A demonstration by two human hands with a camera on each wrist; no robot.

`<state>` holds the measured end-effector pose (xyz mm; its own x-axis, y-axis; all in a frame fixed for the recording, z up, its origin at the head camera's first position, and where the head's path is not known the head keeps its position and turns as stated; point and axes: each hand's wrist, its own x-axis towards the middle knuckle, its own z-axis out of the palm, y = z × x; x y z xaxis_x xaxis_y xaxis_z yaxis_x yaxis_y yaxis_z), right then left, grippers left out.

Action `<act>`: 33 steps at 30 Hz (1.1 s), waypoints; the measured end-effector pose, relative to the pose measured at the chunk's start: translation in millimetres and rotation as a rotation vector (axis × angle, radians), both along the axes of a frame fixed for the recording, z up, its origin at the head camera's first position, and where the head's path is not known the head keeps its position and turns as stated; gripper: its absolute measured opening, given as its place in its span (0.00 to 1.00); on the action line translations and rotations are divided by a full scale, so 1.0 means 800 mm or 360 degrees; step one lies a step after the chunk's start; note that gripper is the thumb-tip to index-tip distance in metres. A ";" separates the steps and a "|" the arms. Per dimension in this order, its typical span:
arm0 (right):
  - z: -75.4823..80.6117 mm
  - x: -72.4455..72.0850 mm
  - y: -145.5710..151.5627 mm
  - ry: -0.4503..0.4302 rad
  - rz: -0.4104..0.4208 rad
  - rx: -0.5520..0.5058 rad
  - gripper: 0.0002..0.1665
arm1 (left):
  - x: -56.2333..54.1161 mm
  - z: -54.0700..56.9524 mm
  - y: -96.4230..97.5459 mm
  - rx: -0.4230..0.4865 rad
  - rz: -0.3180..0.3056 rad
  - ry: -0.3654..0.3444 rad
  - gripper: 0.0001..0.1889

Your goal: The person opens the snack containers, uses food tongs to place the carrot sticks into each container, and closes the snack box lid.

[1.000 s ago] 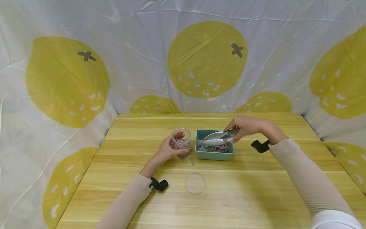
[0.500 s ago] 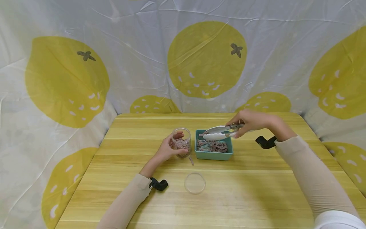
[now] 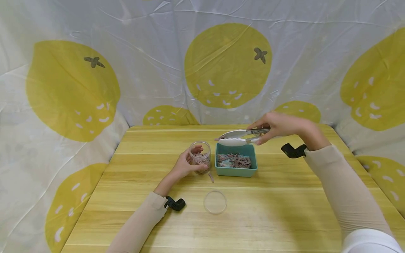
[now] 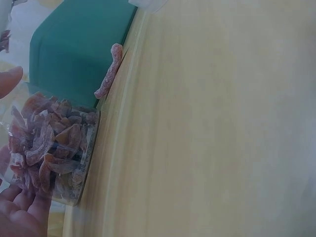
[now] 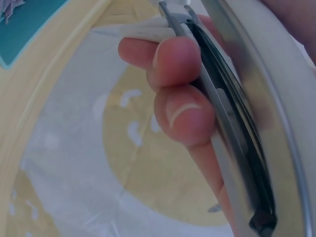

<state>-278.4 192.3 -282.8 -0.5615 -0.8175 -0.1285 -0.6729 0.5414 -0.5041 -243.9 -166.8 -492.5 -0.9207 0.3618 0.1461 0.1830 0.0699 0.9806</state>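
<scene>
My left hand (image 3: pixel 186 164) grips a clear plastic jar (image 3: pixel 200 158) that stands uncapped on the table. In the left wrist view, sugar-dusted brownish dried fruit strips (image 4: pixel 54 143) fill much of the jar. My right hand (image 3: pixel 278 125) holds metal tongs with white tips (image 3: pixel 232 141) above the back rim of a teal rectangular box (image 3: pixel 236 171). A few strips stick out at the tip end of the tongs. More strips (image 3: pixel 235 161) lie across the bottom of the box. The right wrist view has fingers (image 5: pixel 185 111) curled round the tongs' metal handles.
A single strip (image 3: pixel 211 177) lies on the wooden table (image 3: pixel 152 225) between jar and box. Nearer me, a clear round lid (image 3: pixel 215 202) lies flat. A white curtain with yellow lemons (image 3: pixel 227 66) hangs behind the table.
The tongs have risen out of the box, up and slightly left, with strips at their tips. My left hand and the jar have stayed in place.
</scene>
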 end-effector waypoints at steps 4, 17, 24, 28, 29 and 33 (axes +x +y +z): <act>0.004 -0.004 -0.010 -0.0012 0.0005 -0.0001 0.34 | 0.002 0.001 0.001 -0.0003 0.0024 -0.0002 0.41; 0.006 -0.011 -0.053 0.0043 0.0062 -0.0007 0.33 | 0.004 0.002 -0.001 -0.0021 0.0026 0.0022 0.42; 0.000 -0.014 -0.069 0.0003 0.0097 -0.0030 0.34 | 0.003 0.001 -0.001 -0.0011 0.0015 0.0008 0.39; -0.006 -0.016 -0.077 -0.0034 0.0113 -0.0038 0.35 | 0.002 0.001 -0.001 -0.0059 0.0039 0.0011 0.36; -0.007 -0.017 -0.079 -0.0043 0.0117 -0.0040 0.34 | 0.002 0.001 -0.001 -0.0078 0.0047 0.0019 0.37; -0.014 -0.019 -0.085 -0.0035 0.0137 -0.0036 0.33 | 0.003 0.001 -0.001 -0.0116 0.0068 0.0026 0.39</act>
<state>-293.2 124.6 -293.7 -0.4863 -0.8654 -0.1206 -0.7051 0.4702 -0.5308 -241.8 -167.8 -491.9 -0.9334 0.3322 0.1359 0.1943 0.1492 0.9695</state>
